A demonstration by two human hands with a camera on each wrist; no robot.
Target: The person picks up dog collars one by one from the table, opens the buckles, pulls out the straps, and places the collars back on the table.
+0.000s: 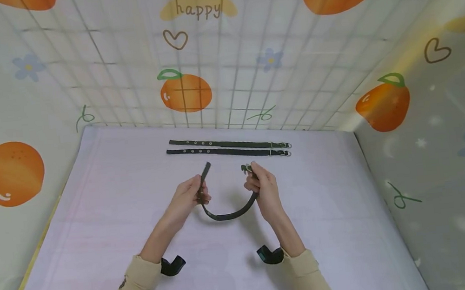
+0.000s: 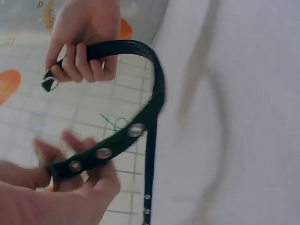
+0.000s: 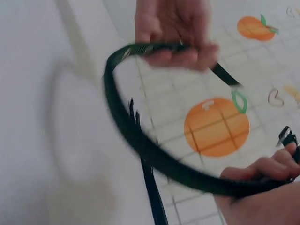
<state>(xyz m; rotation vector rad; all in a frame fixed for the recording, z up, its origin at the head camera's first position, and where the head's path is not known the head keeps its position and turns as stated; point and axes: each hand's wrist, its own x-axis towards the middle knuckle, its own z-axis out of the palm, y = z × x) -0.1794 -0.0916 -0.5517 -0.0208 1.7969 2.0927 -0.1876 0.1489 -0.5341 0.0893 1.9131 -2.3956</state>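
Observation:
A dark collar-like strap (image 1: 228, 217) hangs in a U between the two hands above the white surface. My left hand (image 1: 188, 197) pinches it near the eyelet end, whose tip sticks up past the fingers. Metal-rimmed holes (image 2: 103, 153) show along that end in the left wrist view. At the other end, my right hand (image 1: 265, 187) grips the strap, its fingers curled round it beside the buckle and ring (image 1: 247, 168). Two similar straps, one greenish (image 1: 232, 143) and one black (image 1: 233, 152), lie side by side beyond the hands, buckles to the right.
A white cloth (image 1: 107, 199) covers the table. Behind it stands a wire grid (image 1: 235, 84) under a sheet printed with oranges, and printed sheets hang at both sides. Black wrist devices (image 1: 172, 266) sit at both cuffs.

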